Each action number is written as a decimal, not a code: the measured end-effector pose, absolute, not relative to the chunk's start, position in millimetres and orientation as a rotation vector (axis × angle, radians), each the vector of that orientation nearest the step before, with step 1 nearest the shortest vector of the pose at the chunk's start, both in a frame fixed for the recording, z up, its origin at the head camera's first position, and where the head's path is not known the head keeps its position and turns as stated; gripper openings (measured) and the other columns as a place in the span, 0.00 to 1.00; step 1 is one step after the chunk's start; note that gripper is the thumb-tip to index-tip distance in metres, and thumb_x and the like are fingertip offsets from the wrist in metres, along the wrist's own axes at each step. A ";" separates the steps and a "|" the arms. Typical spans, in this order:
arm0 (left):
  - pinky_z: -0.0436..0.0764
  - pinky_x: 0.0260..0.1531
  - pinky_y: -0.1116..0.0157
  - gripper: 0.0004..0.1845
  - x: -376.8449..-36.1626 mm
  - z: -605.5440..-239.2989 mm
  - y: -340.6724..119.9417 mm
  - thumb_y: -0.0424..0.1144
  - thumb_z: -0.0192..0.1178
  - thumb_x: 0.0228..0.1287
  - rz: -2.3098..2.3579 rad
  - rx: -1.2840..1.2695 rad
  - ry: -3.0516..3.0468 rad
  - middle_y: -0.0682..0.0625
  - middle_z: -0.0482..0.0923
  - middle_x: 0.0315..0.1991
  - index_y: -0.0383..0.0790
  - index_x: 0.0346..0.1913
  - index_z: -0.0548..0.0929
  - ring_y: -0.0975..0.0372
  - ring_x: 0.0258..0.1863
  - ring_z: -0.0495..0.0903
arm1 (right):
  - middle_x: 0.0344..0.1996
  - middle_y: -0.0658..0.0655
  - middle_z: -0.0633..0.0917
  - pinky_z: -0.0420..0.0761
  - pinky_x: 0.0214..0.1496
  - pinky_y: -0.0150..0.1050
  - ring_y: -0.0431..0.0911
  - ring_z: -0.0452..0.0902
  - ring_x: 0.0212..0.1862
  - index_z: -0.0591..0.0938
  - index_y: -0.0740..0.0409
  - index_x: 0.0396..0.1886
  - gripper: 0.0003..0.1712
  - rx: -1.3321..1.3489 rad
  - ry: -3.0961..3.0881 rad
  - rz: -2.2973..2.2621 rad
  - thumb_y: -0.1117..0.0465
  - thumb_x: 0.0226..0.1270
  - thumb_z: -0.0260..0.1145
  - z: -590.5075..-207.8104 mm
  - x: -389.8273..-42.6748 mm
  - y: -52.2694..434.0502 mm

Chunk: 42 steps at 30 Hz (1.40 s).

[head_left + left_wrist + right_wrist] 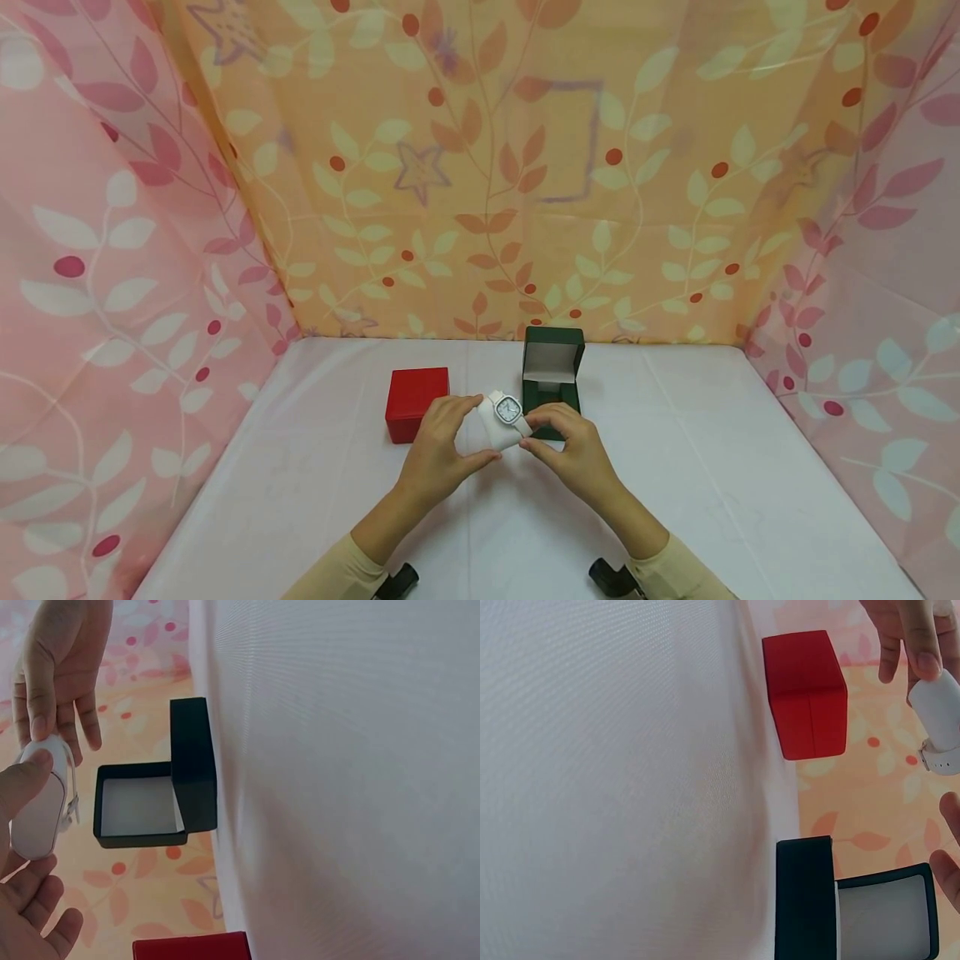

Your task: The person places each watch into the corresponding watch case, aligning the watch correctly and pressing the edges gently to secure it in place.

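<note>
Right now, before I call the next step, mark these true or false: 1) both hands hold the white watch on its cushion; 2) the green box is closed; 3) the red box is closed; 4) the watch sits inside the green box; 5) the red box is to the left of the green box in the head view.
1) True: the left hand and the right hand pinch the white watch on its cushion between them.
2) False: the green box stands open, lid up, pale lining showing.
3) True: the red box is closed.
4) False: the watch is held above the table, in front of the green box.
5) True.
</note>
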<state>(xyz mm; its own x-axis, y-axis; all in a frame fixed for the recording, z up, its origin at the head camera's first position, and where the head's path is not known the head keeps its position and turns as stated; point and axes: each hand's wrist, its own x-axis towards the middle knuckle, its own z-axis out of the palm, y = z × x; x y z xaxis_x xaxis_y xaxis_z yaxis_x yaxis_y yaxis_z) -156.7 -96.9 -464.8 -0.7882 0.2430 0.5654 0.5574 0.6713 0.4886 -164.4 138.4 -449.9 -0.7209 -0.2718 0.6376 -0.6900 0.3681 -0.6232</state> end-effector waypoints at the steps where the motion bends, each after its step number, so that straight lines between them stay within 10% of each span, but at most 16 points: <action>1: 0.82 0.58 0.57 0.45 -156.8 -464.9 -96.8 0.53 0.82 0.47 -0.920 -0.622 -2.427 0.57 0.78 0.62 0.47 0.70 0.75 0.63 0.62 0.72 | 0.41 0.52 0.87 0.77 0.56 0.24 0.50 0.83 0.49 0.87 0.58 0.39 0.20 0.835 -2.203 1.312 0.74 0.45 0.82 -450.4 -164.6 138.4; 27: 0.84 0.55 0.57 0.48 -159.5 -463.5 -100.3 0.46 0.84 0.44 -0.907 -0.687 -2.445 0.56 0.78 0.63 0.49 0.71 0.74 0.62 0.63 0.71 | 0.52 0.43 0.85 0.82 0.60 0.42 0.44 0.79 0.59 0.86 0.46 0.53 0.23 1.093 -2.373 1.197 0.61 0.57 0.80 -460.0 -185.4 162.7; 42: 0.84 0.56 0.58 0.46 -160.3 -460.0 -103.1 0.40 0.82 0.48 -1.091 -0.899 -2.516 0.56 0.76 0.65 0.49 0.73 0.73 0.65 0.65 0.69 | 0.69 0.46 0.76 0.73 0.71 0.46 0.44 0.70 0.71 0.72 0.43 0.75 0.46 1.195 -2.504 1.287 0.50 0.55 0.80 -452.0 -187.3 176.1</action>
